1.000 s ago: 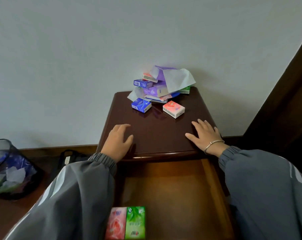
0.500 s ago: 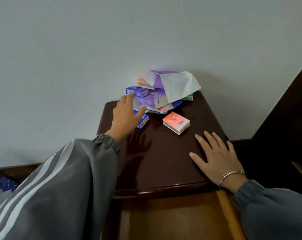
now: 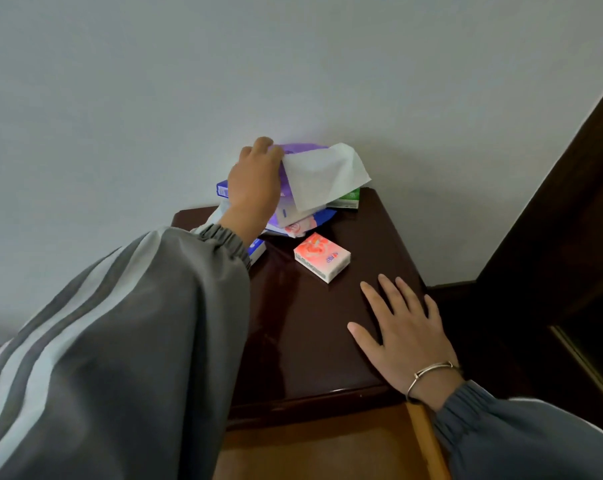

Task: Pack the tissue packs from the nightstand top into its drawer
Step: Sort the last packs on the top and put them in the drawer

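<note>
The tissue packs are heaped at the far edge of the nightstand top, against the wall. A white tissue sheet drapes over the heap. One pink tissue pack lies apart, nearer the centre. The left hand reaches into the heap's left side, fingers curled; whether it grips anything cannot be told. The right hand rests flat, fingers spread, at the near right corner. The open drawer projects below the near edge.

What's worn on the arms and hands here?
Both arms wear grey jacket sleeves with elastic ribbed cuffs. The left sleeve carries pale lengthwise stripes. Both hands are bare, no gloves: left hand, right hand. A thin silver bangle circles the right wrist.
</note>
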`<action>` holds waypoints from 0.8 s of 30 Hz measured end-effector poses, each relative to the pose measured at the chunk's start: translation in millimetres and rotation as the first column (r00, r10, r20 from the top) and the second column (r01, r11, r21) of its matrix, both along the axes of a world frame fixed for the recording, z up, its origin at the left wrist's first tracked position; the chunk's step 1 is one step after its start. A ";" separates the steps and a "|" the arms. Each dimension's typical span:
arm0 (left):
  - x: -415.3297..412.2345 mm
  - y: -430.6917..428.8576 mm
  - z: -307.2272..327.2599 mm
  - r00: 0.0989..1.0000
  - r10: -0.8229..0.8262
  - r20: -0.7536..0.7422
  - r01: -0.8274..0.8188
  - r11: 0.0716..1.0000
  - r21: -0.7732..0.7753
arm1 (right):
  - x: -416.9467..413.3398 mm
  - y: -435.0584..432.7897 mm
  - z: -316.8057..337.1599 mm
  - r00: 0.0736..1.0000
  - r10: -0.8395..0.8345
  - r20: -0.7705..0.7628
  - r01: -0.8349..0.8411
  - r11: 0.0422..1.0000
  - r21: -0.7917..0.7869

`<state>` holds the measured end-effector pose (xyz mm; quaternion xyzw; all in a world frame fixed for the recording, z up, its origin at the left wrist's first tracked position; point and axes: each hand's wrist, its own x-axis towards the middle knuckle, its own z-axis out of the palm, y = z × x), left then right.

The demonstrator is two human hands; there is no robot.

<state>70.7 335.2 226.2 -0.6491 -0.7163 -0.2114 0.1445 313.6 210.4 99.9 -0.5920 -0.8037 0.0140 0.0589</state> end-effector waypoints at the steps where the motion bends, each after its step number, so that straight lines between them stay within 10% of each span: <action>1: -1.8 -5.3 4.8 1.000 0.001 0.029 -0.003 0.997 0.075 | 0.2 -0.1 0.2 1.000 0.001 -0.001 -0.001 1.000 0.001; 11: -81.1 -170.6 25.3 0.968 0.105 -0.229 -0.007 0.921 0.389 | -1.0 -0.4 5.0 1.000 -0.003 -0.004 0.003 0.999 -0.050; 17: -72.9 -265.3 -13.6 0.891 0.091 -0.445 -0.137 0.988 -0.073 | -2.3 -1.7 9.1 1.000 0.000 0.002 0.000 0.996 -0.087; 24: -36.9 -274.6 -32.1 0.863 0.074 -0.500 -0.339 0.818 -0.465 | -1.8 -2.9 13.4 1.000 0.008 -0.001 -0.008 0.993 -0.116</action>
